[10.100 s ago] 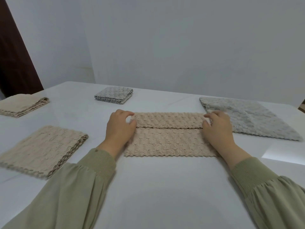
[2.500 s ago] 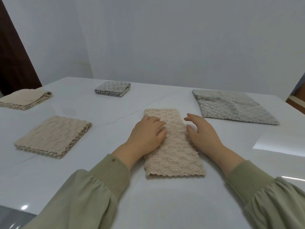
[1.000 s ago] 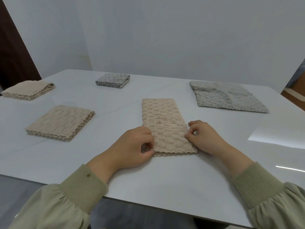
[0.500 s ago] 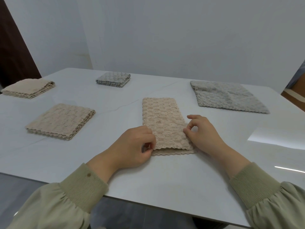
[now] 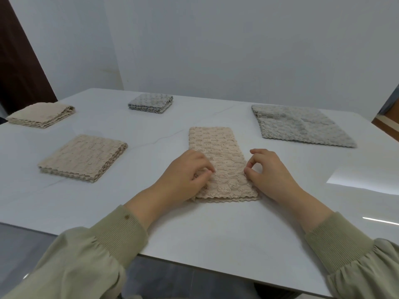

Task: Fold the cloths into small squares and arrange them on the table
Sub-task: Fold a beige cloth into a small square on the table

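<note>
Head view: left hand (image 5: 185,175) and right hand (image 5: 272,172) pinch the near side edges of the beige strip (image 5: 218,156), fingers (image 5: 204,168) curled on it, mid-worktop (image 5: 216,229). Risk: uneven lift slips layers, skewing the fold. Grey cloth (image 5: 302,128) beyond lies unfolded.

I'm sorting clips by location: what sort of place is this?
Likely a plain room indoors, home or studio unclear. A glossy white table stands by bare white walls, a dark brown panel at far left. The left hand and right hand pinch a beige cloth on it.
</note>
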Demonstrator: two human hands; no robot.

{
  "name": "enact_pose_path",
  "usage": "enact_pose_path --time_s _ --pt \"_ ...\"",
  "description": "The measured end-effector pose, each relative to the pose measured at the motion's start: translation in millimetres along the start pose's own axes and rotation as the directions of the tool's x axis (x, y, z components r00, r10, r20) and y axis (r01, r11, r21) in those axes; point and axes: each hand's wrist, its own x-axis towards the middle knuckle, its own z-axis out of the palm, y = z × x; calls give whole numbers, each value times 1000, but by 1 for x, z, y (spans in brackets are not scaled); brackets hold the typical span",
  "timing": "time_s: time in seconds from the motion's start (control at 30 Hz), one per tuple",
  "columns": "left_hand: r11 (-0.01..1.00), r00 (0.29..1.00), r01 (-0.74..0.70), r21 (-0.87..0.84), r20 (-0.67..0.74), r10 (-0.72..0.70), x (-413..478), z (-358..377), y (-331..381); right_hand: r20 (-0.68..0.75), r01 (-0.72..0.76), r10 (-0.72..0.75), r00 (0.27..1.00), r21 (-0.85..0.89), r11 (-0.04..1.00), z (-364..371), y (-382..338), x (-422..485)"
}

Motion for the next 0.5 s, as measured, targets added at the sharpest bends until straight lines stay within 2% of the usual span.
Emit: enact_pose_path --time_s 0.13,0.27,0.37,0.5 --pt "977 990 13 214 136 -43 37 9 -2 -35 10 -10 999 -9 1000 0 1 0" --pt "900 973 210 383 12 -232 72 16 -9 -55 -23 24 998 17 1000 2 5 2" --pt "849 934 352 395 -83 -348 84 23 -20 -39 -48 50 998 32 998 4 8 4" --pt "843 901 434 317 -134 -414 84 31 -30 -39 -76 78 996 49 996 5 11 7"
